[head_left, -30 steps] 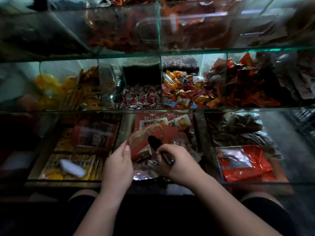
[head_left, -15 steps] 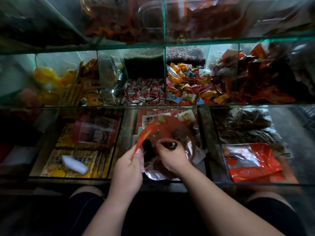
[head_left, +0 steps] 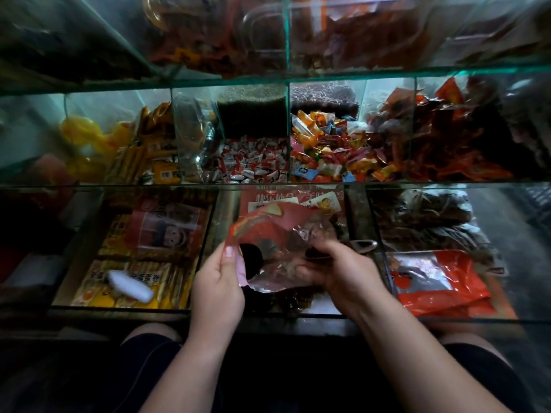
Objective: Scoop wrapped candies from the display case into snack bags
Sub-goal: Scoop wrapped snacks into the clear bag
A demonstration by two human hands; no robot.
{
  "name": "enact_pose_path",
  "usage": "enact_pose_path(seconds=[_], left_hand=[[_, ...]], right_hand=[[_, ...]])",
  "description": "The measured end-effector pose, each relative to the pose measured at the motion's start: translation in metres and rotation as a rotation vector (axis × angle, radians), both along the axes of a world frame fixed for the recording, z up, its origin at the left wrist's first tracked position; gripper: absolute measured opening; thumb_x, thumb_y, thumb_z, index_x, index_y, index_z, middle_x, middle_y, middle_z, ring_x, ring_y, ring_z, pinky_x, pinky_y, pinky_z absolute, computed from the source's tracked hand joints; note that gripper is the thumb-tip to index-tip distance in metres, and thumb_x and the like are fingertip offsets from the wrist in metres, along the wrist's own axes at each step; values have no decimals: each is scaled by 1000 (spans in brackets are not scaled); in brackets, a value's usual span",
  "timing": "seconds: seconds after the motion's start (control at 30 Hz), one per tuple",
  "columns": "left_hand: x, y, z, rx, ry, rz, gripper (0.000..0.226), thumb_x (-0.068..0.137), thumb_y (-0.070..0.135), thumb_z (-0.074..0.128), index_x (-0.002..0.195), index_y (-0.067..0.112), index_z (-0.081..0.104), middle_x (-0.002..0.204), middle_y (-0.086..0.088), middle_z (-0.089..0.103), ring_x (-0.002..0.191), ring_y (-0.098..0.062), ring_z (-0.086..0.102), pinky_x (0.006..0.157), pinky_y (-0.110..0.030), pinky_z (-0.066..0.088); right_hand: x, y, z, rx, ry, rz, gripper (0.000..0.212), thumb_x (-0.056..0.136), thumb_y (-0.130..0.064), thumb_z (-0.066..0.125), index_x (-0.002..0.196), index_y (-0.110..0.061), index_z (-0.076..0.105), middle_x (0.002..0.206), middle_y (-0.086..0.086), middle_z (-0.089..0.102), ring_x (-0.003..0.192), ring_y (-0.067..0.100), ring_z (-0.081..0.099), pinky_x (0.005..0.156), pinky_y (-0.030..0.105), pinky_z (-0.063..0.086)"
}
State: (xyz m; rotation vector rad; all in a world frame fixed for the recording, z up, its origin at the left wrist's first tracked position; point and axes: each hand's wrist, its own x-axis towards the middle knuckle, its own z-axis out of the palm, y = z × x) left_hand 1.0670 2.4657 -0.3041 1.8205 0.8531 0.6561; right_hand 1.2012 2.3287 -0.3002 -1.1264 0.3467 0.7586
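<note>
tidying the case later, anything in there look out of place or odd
One thing: a small white object lies loose on top of the yellow packets in the lower left compartment, unlike anything around it; I cannot tell what it is. The bins otherwise look sorted. Both hands hold a crumpled red bag.

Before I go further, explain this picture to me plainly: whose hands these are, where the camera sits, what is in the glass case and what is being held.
There is no machine here. A person wears a camera on the head, looking forward and down, so you see their own two bare arms. The left hand and the right hand hold a red and clear snack bag by its two sides, above the nearest glass compartment. The right hand also grips a dark scoop. Behind, the glass case is split into bins: red and white wrapped candies in the middle, mixed colourful candies to their right, and yellow packets to the left.
</note>
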Motion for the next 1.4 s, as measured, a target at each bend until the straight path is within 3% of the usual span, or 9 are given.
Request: enact_pose_path(seconds=[0.17,0.3,0.43,0.53,0.73,0.9,1.1,1.3,1.4], left_hand=[[-1,20,13,-81,-34,240,39,101,41,44,76,54,70,80,24,72,79,5,66,71,-26,50],[-5,29,13,-75,-5,227,36,102,37,47,77,46,70,78,18,72,74,0,66,71,-27,51],[-1,19,15,-12,74,94,34,99,31,59,133,29,60,118,15,67,107,-5,64,90,-29,51],[7,6,28,105,99,13,48,97,21,63,143,29,52,130,21,48,123,-9,52,105,-33,44],[2,6,32,142,235,-8,41,102,28,55,143,24,55,125,9,65,107,-6,61,83,-23,50],[-17,4,20,147,255,-22,44,104,18,48,147,22,51,130,13,63,114,-4,59,93,-19,50],[-26,8,7,176,273,24,45,102,19,49,146,28,52,132,15,62,109,7,48,85,-9,36],[-40,10,-3,125,224,30,45,102,14,52,145,26,53,123,24,56,96,31,45,74,10,31],[-44,12,-6,50,178,31,45,102,11,51,143,29,56,125,24,62,105,28,50,87,1,40]], right_hand=[[9,-42,42,126,-57,-36,11,95,-5,59,96,4,64,89,28,69,84,44,76,68,40,66],[8,-65,71,146,-125,-74,17,98,-6,53,89,1,65,84,23,69,85,44,76,72,40,65],[1,-78,86,139,-181,-104,19,99,-5,51,86,0,64,85,22,68,87,43,76,71,38,65],[-5,-87,91,133,-225,-114,18,97,2,51,84,-2,63,77,20,70,82,43,76,65,36,65],[-10,-97,88,81,-399,-104,20,93,6,60,82,-6,71,78,19,75,87,41,77,75,37,65],[-15,-36,59,-217,-581,120,19,80,-4,72,77,-22,77,81,11,78,86,29,77,85,46,63],[-18,43,3,-567,-804,456,10,83,-18,63,79,-23,71,82,-7,72,82,16,67,73,24,50],[-28,52,-38,-565,-909,579,11,87,-15,68,86,-25,72,92,1,75,88,19,70,82,26,53],[-31,54,-46,-542,-882,569,16,86,-14,69,81,-29,69,87,-4,74,83,7,69,79,16,52]])
